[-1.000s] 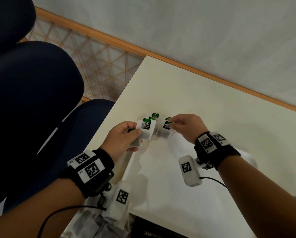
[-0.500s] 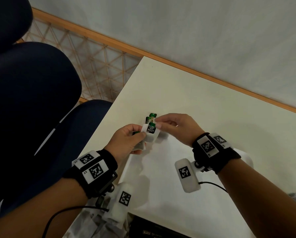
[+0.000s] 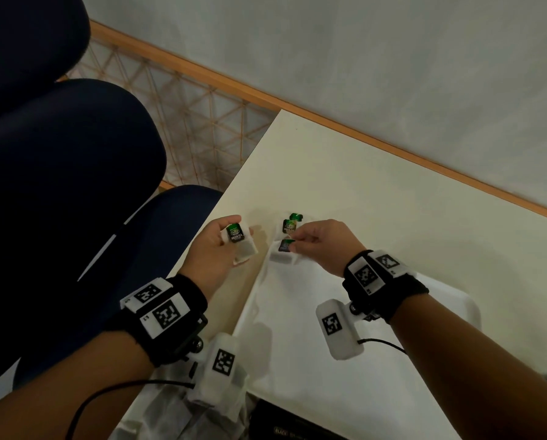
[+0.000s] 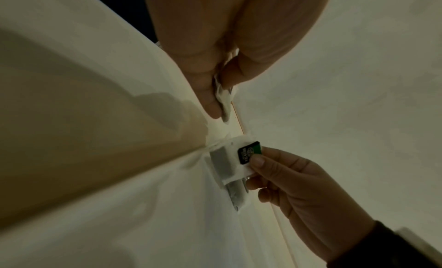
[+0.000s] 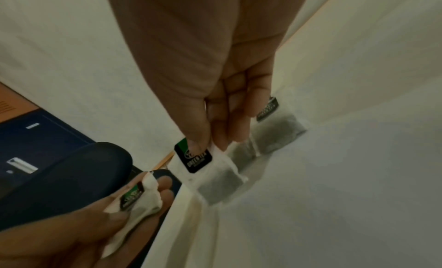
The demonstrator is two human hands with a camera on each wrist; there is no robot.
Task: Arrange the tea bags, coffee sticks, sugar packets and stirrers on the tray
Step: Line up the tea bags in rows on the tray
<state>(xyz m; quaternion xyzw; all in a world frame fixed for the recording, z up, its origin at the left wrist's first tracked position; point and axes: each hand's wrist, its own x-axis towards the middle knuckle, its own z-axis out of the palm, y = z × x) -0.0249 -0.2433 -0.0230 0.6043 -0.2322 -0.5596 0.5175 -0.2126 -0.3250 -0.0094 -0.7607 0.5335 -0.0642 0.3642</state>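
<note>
A white tray (image 3: 300,354) lies on the cream table (image 3: 376,198). At its far left corner stands a row of white tea bags with green-and-black tags (image 3: 289,225). My right hand (image 3: 294,244) pinches the nearest tea bag (image 3: 281,249) of that row by its tag (image 5: 193,158), the bag resting on the tray corner (image 5: 220,185); a second bag (image 5: 277,134) stands just behind it. My left hand (image 3: 226,239) hovers off the tray's left side and holds another tea bag (image 3: 237,236) between thumb and fingers (image 4: 222,94). Coffee sticks, sugar packets and stirrers are out of view.
A dark blue chair (image 3: 75,192) stands close at the left, past the table's edge. A black box (image 3: 291,430) and crumpled white wrapping (image 3: 170,417) lie at the near edge of the view. The wall (image 3: 392,58) runs behind the table.
The hands were together at the tea bags. My left hand has drawn away to the left with one bag, and my right hand has brought another down onto the tray's corner.
</note>
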